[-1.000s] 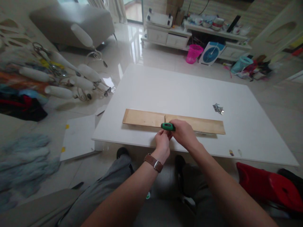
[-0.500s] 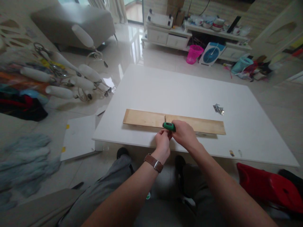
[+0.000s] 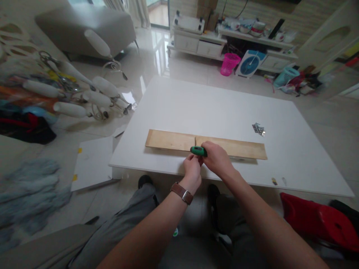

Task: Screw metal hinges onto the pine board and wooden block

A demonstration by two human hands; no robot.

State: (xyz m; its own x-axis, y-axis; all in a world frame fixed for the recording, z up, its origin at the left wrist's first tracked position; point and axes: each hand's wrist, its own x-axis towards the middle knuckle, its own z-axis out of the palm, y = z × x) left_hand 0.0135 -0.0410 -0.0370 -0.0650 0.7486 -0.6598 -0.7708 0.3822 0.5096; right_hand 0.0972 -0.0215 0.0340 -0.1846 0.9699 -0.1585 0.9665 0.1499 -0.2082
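My right hand (image 3: 215, 158) is wrapped round a green-handled screwdriver (image 3: 198, 151), whose handle end sticks out to the left; its working end is hidden. Just below it, my left hand (image 3: 192, 168) has its fingers pinched together close to the tool, and what they hold is too small to make out. Both hands are at the near edge of a long, narrow wooden board (image 3: 171, 140) with a dark mark at its middle. The board lies on a large white panel (image 3: 202, 104), its near edge casting a shadow there.
Small metal brackets (image 3: 258, 129) lie on the panel to the right, and a small yellowish piece (image 3: 274, 181) is near its front edge. A red stool-like object (image 3: 316, 220) stands at lower right, a white box (image 3: 94, 164) at left. Lamp arms (image 3: 95, 98) crowd the left floor.
The screwdriver handle and my right hand have shifted slightly left and down. My left hand stays almost in place; the board has not visibly moved.
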